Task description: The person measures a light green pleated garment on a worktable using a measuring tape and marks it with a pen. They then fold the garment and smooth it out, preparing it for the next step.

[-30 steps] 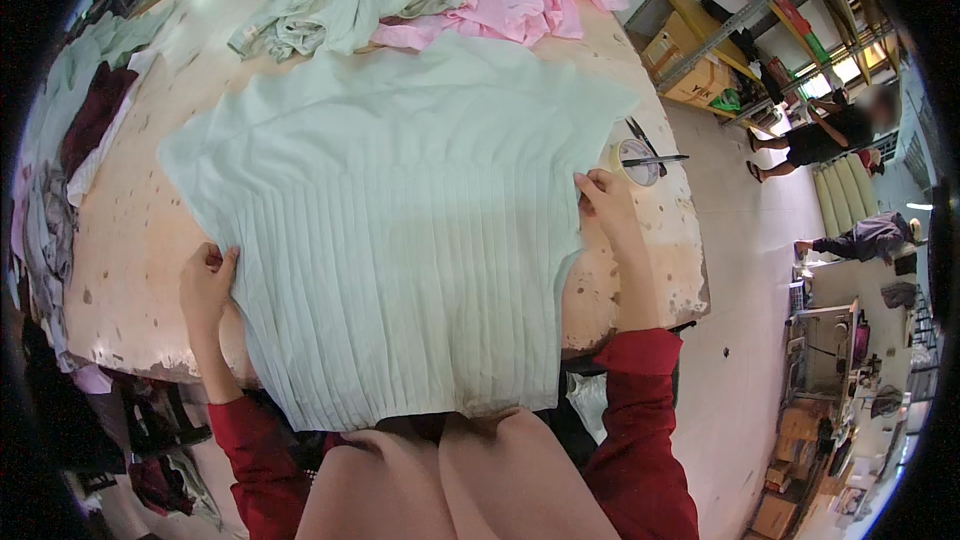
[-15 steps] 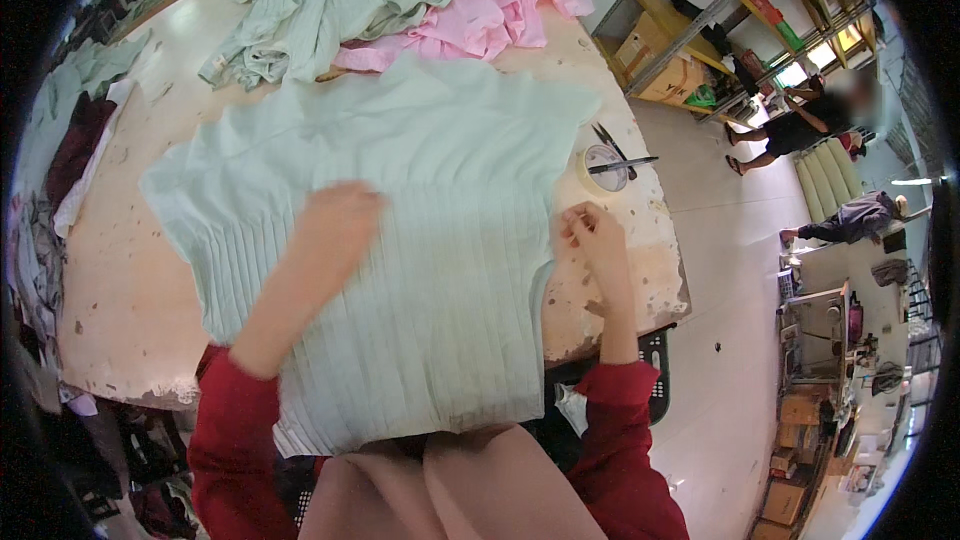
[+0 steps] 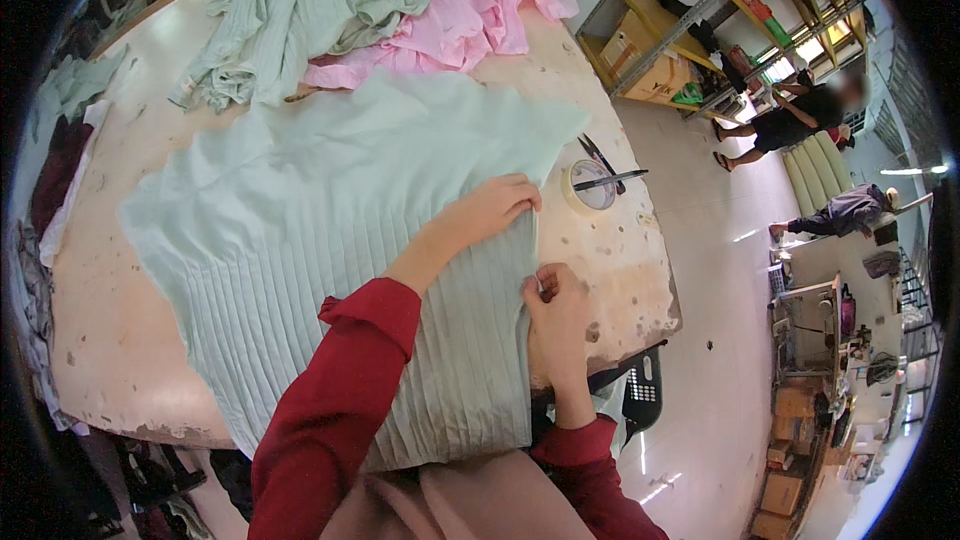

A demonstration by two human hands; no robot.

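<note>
A pale mint-green pleated garment piece (image 3: 400, 270) lies spread over the table, its lower end hanging towards my lap. The pleats run along its lower part, while the far part is smooth and a little rumpled. My left hand (image 3: 492, 208) reaches across to the garment's right edge, its fingers curled closed on the cloth there. Lower on the same edge, my right hand (image 3: 558, 302) pinches the border between thumb and fingertips. My hand covers the exact spot of that pinch.
A tape roll (image 3: 592, 186) with a black pen (image 3: 610, 180) across it lies beside dark snips (image 3: 598, 155). Green cloth (image 3: 310, 10) and pink cloth (image 3: 460, 15) are heaped at the back. A black perforated basket (image 3: 643, 390) stands by the table's right corner. Two people are further right.
My left hand has swept right, from the middle of the garment to its right edge. My right hand has moved down and inward onto that edge. The cloth's right edge now looks straighter.
</note>
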